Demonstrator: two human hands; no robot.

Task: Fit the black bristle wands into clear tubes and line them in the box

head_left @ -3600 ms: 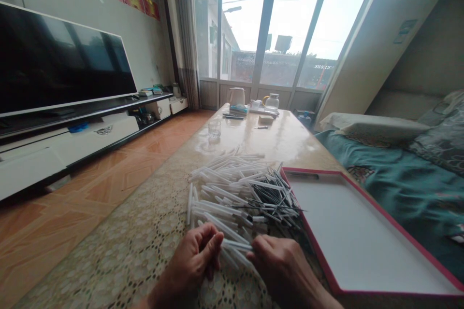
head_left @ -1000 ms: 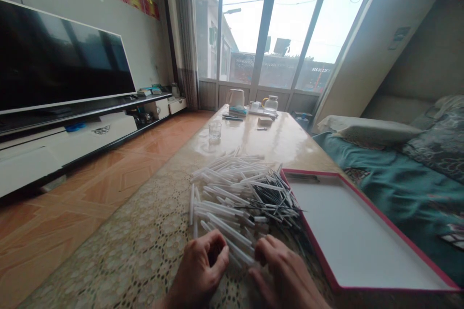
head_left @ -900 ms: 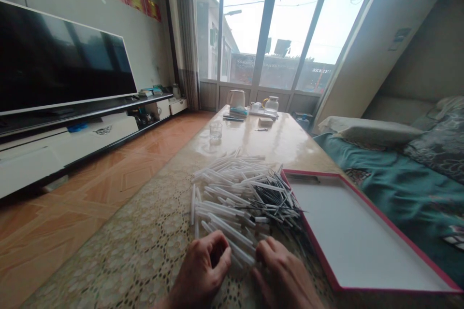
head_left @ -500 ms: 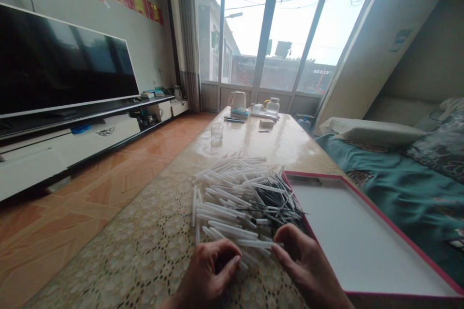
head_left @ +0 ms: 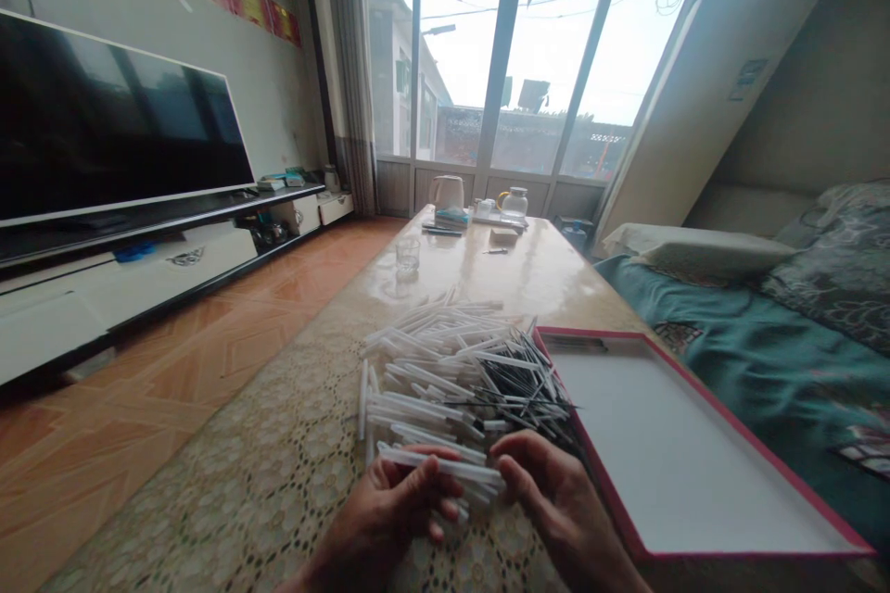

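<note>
A white pen barrel (head_left: 445, 465) lies across my left hand (head_left: 396, 500), gripped between thumb and fingers. Its right end reaches the fingertips of my right hand (head_left: 549, 491). That hand's thumb and index finger are curled close together; whether anything is between them is hidden. Just beyond both hands spreads a heap of loose white barrels (head_left: 424, 371). Against the heap's right side lies a pile of thin dark pointed rods (head_left: 521, 380), which look like pen refills.
A shallow white tray with a pink rim (head_left: 757, 459) stands right of the piles, a few thin dark pieces at its far edge. Farther along the patterned table (head_left: 278, 463) are a glass (head_left: 407, 258), a kettle (head_left: 447, 193) and a glass jug (head_left: 514, 204). A bed (head_left: 723, 324) borders the right.
My left hand has taken hold of a white barrel and raised its fingers around it. My right hand has shifted slightly left, and the view has turned a little.
</note>
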